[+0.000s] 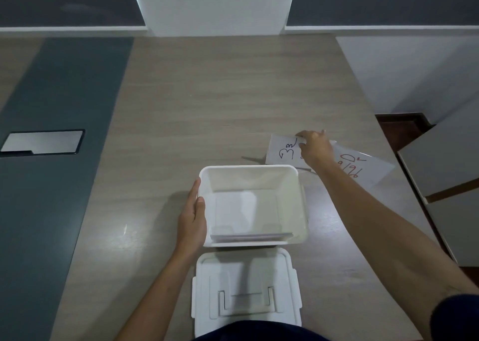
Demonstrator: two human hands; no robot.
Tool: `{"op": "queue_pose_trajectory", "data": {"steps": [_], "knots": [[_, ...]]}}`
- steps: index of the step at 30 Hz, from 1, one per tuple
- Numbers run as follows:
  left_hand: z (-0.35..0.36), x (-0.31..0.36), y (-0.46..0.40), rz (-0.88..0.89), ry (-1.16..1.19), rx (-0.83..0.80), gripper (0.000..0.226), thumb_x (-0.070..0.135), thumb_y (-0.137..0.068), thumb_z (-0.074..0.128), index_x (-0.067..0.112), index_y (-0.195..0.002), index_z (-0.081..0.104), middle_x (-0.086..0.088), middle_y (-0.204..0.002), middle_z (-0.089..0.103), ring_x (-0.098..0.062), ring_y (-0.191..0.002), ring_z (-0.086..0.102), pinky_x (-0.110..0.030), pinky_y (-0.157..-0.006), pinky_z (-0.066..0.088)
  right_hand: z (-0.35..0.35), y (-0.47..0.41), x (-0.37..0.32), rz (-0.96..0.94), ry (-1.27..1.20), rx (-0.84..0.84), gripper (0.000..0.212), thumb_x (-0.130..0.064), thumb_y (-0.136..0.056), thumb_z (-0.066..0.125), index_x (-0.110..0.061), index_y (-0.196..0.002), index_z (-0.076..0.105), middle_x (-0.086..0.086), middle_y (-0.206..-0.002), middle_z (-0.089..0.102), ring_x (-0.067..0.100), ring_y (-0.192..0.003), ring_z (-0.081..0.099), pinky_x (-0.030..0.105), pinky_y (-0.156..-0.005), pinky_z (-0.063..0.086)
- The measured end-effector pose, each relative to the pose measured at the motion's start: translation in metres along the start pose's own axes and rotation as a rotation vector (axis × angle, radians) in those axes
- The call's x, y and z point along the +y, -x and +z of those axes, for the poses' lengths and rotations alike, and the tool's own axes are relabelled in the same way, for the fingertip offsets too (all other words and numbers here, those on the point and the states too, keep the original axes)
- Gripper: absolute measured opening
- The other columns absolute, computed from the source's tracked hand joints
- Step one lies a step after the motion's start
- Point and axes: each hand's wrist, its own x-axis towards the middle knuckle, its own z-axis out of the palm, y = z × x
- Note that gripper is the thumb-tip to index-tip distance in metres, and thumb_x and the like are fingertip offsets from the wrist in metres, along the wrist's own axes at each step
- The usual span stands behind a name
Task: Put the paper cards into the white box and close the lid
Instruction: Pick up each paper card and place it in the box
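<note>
The white box (303,206) stands open in the middle of the wooden table, with some paper cards (248,237) lying inside against its near wall. Its white lid (246,289) lies flat on the table just in front of it. My left hand (193,219) rests flat against the box's left wall. My right hand (315,147) reaches beyond the box's far right corner and pinches the top edge of a white card with dark handwriting (283,151), which is tilted up off the table. Another card with red writing (360,167) lies under my right forearm.
The table's right edge (404,185) runs close to the cards, with a drop to a dark floor and grey cabinets (445,164) beyond. A dark teal strip with a metal cable hatch (42,142) lies on the left. A white pillar (215,4) stands at the far edge.
</note>
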Motion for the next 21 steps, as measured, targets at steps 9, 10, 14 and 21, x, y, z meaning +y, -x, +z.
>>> {"op": "queue_pose_trajectory", "data": {"steps": [9,10,14,21], "knots": [[0.0,0.003,0.001,0.003,-0.049,0.022,0.046,0.023,-0.103,0.035,0.047,-0.143,0.039,0.033,-0.116,0.057,0.019,-0.081,0.057,0.003,-0.076,0.039,-0.002,0.015,-0.035,-0.176,-0.15,0.224,0.013,-0.003,-0.088,0.063,-0.006,-0.097,0.073,0.015,-0.091,0.073,0.033,-0.087,0.065,0.037,-0.067,0.051],[0.0,0.001,0.0,-0.004,-0.047,0.027,0.046,0.025,-0.103,0.035,0.048,-0.142,0.038,0.019,-0.123,0.063,0.007,-0.083,0.062,-0.006,-0.082,0.044,-0.008,0.017,-0.042,-0.209,-0.197,0.265,0.013,-0.005,-0.087,0.065,-0.006,-0.097,0.073,0.014,-0.091,0.074,0.032,-0.083,0.067,0.037,-0.067,0.053],[0.0,-0.004,-0.002,0.01,-0.029,0.023,0.046,0.024,-0.103,0.036,0.049,-0.141,0.039,0.019,-0.134,0.055,0.005,-0.104,0.057,-0.004,-0.087,0.036,-0.036,0.038,-0.071,-0.307,-0.375,0.447,0.013,-0.008,-0.086,0.07,-0.006,-0.098,0.073,0.008,-0.091,0.075,0.023,-0.081,0.07,0.031,-0.074,0.053],[-0.002,-0.005,-0.002,0.035,0.028,0.0,0.046,0.024,-0.103,0.035,0.045,-0.144,0.039,0.031,-0.14,0.039,0.012,-0.128,0.035,-0.005,-0.097,0.026,-0.073,0.108,-0.102,-0.374,-0.542,0.47,0.018,-0.012,-0.088,0.07,-0.005,-0.104,0.07,-0.004,-0.095,0.069,0.001,-0.086,0.06,0.005,-0.079,0.043]]}}
